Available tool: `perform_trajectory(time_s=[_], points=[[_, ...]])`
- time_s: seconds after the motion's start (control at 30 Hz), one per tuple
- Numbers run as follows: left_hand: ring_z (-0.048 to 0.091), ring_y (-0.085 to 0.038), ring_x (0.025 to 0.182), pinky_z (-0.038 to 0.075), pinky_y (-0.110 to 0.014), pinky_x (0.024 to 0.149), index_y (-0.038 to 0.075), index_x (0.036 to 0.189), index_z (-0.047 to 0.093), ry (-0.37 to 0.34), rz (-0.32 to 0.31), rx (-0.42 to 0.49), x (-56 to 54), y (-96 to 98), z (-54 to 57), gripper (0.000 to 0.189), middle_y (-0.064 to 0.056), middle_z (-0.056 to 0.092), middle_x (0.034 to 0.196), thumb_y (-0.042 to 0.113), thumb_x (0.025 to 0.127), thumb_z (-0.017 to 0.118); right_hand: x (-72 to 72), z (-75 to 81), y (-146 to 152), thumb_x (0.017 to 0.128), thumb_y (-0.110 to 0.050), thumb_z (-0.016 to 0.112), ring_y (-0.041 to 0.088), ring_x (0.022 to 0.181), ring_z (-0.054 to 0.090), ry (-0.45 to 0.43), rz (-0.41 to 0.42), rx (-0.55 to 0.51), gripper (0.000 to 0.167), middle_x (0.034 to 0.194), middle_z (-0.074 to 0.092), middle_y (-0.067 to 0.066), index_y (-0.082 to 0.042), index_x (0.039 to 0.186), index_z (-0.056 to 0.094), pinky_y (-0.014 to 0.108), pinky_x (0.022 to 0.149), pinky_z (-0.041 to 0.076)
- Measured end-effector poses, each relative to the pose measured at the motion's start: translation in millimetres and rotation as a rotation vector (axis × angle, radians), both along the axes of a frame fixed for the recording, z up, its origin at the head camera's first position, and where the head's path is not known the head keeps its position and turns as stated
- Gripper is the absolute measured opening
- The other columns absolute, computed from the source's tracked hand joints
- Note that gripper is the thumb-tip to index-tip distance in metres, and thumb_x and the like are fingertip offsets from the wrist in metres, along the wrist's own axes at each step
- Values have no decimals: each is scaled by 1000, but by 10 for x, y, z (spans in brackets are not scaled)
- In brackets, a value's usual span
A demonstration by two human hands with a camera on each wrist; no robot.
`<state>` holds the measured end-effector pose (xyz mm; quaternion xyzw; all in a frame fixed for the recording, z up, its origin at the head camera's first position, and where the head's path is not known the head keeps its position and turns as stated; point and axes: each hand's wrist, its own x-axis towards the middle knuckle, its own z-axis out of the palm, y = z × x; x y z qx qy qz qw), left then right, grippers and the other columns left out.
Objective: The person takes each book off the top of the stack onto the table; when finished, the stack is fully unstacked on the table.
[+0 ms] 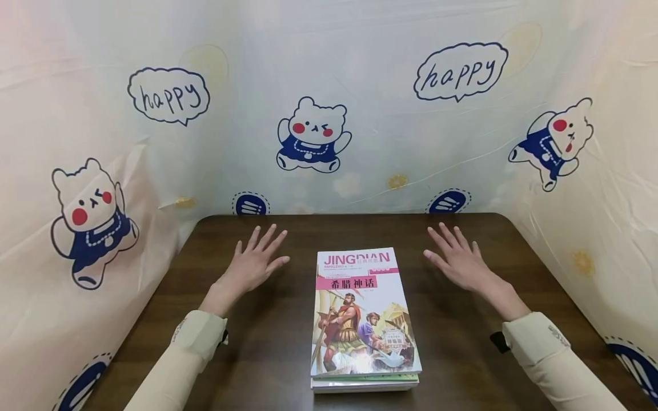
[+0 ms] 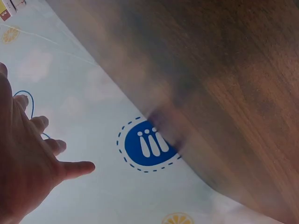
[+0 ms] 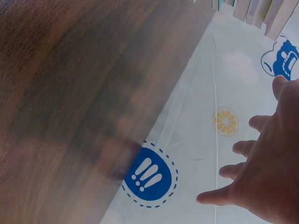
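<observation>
A short stack of books lies on the dark wooden table in the head view. Its top book has a pink and white cover with "JINGDIAN" printed on it and two painted figures. To the left of the stack is my left hand, palm down with fingers spread, apart from the books. My right hand mirrors it on the right side, also spread and holding nothing. In the left wrist view the left hand has its fingers extended; the right hand looks the same in the right wrist view.
The brown table has rounded far corners. A pale curtain with printed bears and "happy" bubbles surrounds its back and sides. Book edges show at the top right of the right wrist view.
</observation>
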<state>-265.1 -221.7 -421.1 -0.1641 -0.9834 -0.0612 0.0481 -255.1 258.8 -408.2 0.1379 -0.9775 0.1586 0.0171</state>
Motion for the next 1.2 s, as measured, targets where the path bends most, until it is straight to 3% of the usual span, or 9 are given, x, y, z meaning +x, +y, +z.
perform_trajectory(time_s=[0.37, 0.53, 0.77, 0.97, 1.2], points=[[4, -41, 145, 14, -74, 102, 29, 156, 11, -35, -20, 39, 18, 9, 63, 73, -7, 2, 162, 56, 96, 44, 15, 45, 49, 99, -56, 37, 47, 142, -7, -78, -19, -61, 74, 161, -6, 14, -22, 157, 6, 80, 96, -1], [2, -40, 145, 17, -73, 102, 33, 156, 7, -83, -47, 93, 100, 50, 72, 74, -2, -4, 162, 58, 96, 42, 54, 17, 27, 97, -59, 37, 46, 143, -7, -70, -21, -71, 75, 161, -5, 14, -23, 157, 7, 80, 97, 1], [7, -41, 145, 25, -72, 99, 32, 156, 8, -130, -131, 288, 413, 175, 48, 72, -4, 1, 162, 52, 98, 45, 264, -15, -45, 99, -52, 42, 41, 145, -6, -56, 0, -137, 73, 162, -3, 10, -24, 157, 8, 78, 98, 3], [9, -37, 145, 26, -65, 104, 33, 156, 10, -147, -197, 434, 689, 291, 49, 71, -3, 6, 162, 41, 99, 51, 427, -35, -153, 100, -46, 45, 37, 146, -3, -14, 58, -228, 70, 162, 0, 6, -25, 157, 9, 77, 100, 6], [14, -28, 146, 24, -60, 109, 36, 155, 11, -260, -224, 636, 1035, 430, -29, 73, 2, 8, 162, 39, 97, 56, 737, -113, -314, 100, -32, 52, 34, 146, 9, 11, 128, -397, 70, 162, 8, 1, -33, 155, 9, 69, 105, 17]])
